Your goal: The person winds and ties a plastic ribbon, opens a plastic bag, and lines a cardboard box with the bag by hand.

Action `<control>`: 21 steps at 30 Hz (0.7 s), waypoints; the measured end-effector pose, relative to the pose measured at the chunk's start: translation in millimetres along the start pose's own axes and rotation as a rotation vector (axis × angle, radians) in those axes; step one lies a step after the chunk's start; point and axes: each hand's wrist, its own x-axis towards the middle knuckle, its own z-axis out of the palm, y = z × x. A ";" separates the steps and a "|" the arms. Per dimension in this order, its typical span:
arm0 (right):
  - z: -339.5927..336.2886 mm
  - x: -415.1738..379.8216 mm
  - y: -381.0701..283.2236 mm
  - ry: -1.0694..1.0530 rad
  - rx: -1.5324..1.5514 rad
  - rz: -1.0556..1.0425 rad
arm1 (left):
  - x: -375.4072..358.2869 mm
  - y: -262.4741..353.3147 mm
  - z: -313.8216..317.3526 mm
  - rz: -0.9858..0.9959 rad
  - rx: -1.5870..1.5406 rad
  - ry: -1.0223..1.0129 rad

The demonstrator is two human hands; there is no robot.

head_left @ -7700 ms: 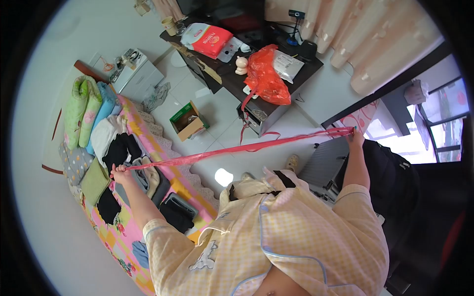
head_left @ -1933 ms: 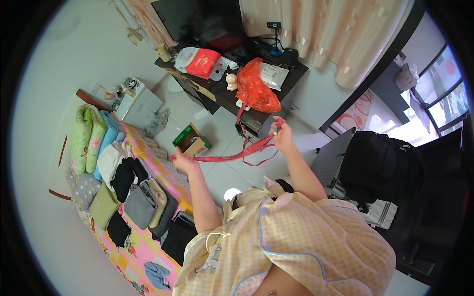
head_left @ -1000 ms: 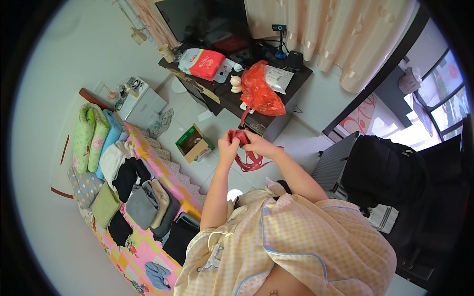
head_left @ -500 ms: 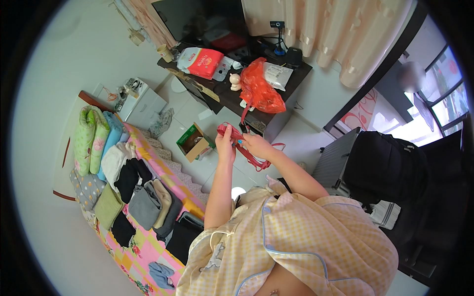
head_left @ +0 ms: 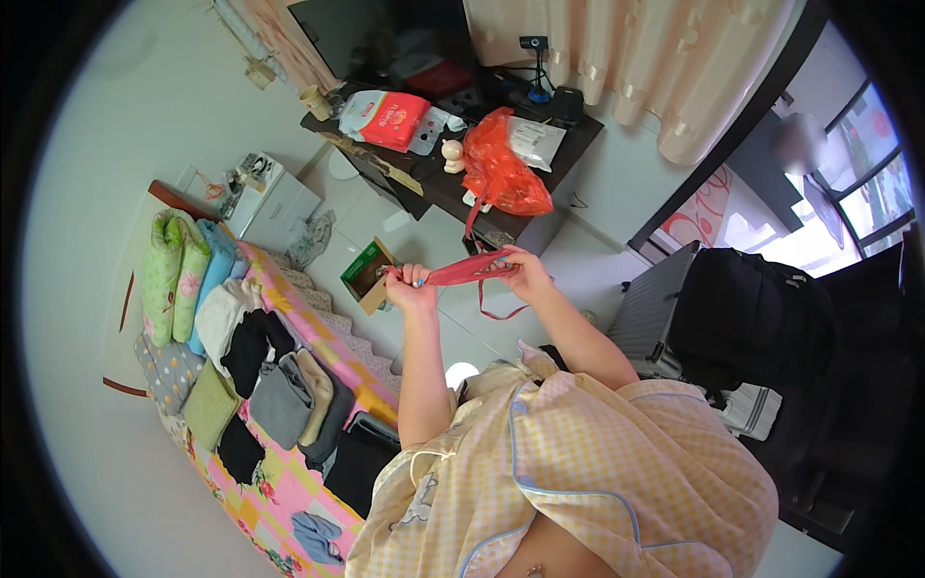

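A red strap (head_left: 462,271) is stretched taut between my two hands, with a thin loop of it hanging below. My left hand (head_left: 411,289) is closed round its left end, near an open cardboard box on the floor. The right end is gripped by my right hand (head_left: 525,275), beside the front of the dark desk. One red length runs up from the strap towards the red plastic bag (head_left: 506,169) on the desk.
The dark desk (head_left: 448,197) also bears a red-and-white package (head_left: 385,119) and a small figurine (head_left: 453,156). The cardboard box (head_left: 370,276) stands on the floor. Folded clothes (head_left: 281,400) lie on the bed at left. A grey suitcase (head_left: 647,313) and black backpack (head_left: 732,308) are at right.
My hands have moved apart, the left one to the left and the right one to the right. The red strap, bunched before, is now drawn out between them.
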 end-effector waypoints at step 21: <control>-12.5 -10.2 8.6 -0.422 -1.105 -0.027 | -4.9 32.6 14.5 0.125 -0.009 -0.162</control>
